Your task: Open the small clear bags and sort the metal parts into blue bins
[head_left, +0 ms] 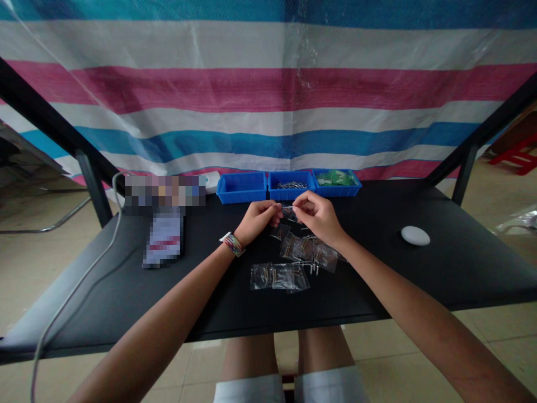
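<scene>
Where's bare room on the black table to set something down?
Between the right forearm and the white oval object, and between the left forearm and the pixelated item. Crowded: the middle, with clear bags, metal pieces and blue bins.

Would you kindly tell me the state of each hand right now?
Left hand: fingers curled closed; whether they grip anything is too small to tell.
Right hand: closed, fingertips pinching a thin pale rod.
</scene>
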{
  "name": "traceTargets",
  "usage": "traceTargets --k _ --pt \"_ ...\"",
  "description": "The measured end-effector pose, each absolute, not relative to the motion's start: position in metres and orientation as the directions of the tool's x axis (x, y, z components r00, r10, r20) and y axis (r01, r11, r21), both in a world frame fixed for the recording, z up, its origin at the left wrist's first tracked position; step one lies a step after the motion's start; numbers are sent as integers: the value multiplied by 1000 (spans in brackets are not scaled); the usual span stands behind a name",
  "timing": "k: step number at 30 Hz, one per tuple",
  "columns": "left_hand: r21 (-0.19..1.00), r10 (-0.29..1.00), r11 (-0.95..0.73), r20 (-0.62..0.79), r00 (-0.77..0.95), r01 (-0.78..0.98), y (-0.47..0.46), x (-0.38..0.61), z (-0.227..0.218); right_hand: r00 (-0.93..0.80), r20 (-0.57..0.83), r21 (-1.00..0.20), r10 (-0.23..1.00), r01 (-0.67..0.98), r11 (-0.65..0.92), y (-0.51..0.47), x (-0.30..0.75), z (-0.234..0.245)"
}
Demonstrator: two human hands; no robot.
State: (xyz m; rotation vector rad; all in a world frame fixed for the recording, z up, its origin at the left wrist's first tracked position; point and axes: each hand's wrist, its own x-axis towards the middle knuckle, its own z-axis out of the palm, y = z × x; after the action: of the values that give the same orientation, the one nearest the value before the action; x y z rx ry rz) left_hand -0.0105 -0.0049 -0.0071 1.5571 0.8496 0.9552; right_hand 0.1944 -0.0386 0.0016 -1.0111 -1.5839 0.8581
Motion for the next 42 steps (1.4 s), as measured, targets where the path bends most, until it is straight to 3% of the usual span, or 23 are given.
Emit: traceTargets --k 5,9,13,19,24,29,33,37,42 --pt "989 903 -148 125 412 23 -3 -11 -9 -44 408 -890 912 203 408 -39 194 2" --pt "992 905 -124 108 411 11 -3 -11 -9 139 496 -843 857 314 437 -34 200 5" --pt "992 902 -124 108 419 10 -4 -11 -7 186 536 -800 824 424 425 -18 212 4" --pt "993 905 -119 103 413 13 -4 -12 -7 -6 518 -698 856 575 426 3 224 -4" --pt "993 901 -116 101 422 11 -3 -12 -9 -6 607 -660 795 554 508 -3 223 -1" --pt "994 906 -109 97 412 6 -2 -12 -10 -81 604 -654 793 519 550 -11 218 -3" --pt "995 910 -104 97 404 -6 -3 -12 -9 -290 520 -624 804 513 589 -18 212 -5" --pt "995 912 -104 93 400 7 -4 -12 -6 -492 388 -508 780 592 626 -29 207 -3" --pt "995 918 -99 85 387 16 -4 -11 -6 -558 279 -426 781 657 622 -35 207 0"
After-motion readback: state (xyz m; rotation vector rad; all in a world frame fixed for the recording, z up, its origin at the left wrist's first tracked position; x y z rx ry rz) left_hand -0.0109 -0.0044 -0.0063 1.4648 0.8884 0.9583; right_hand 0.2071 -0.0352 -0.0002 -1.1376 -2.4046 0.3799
